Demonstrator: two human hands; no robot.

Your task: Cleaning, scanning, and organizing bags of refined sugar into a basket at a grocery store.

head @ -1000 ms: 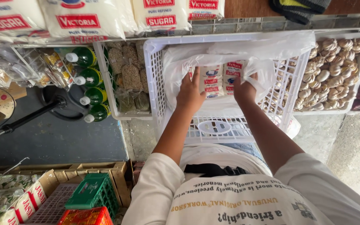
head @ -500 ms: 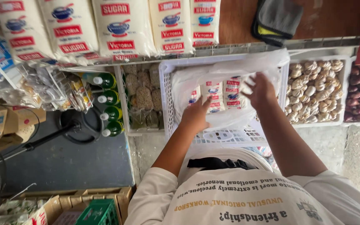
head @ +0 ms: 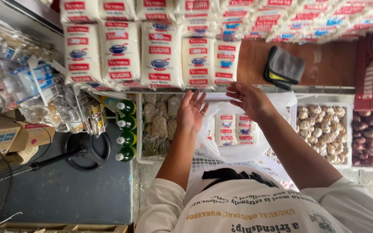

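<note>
Both hands have lifted out of the bag (head: pixel 234 149) since the earlier frame and now hover above it, empty. The left hand (head: pixel 191 113) is spread, fingers apart, over the crate's (head: pixel 203 163) left edge; the right hand (head: pixel 250 98) is open too, near the far edge. Small sugar packets (head: pixel 235 128) lie in the bag inside the crate. Larger sugar bags (head: pixel 160 60) are stacked beyond, green bottles (head: pixel 126 129) to the left.
</note>
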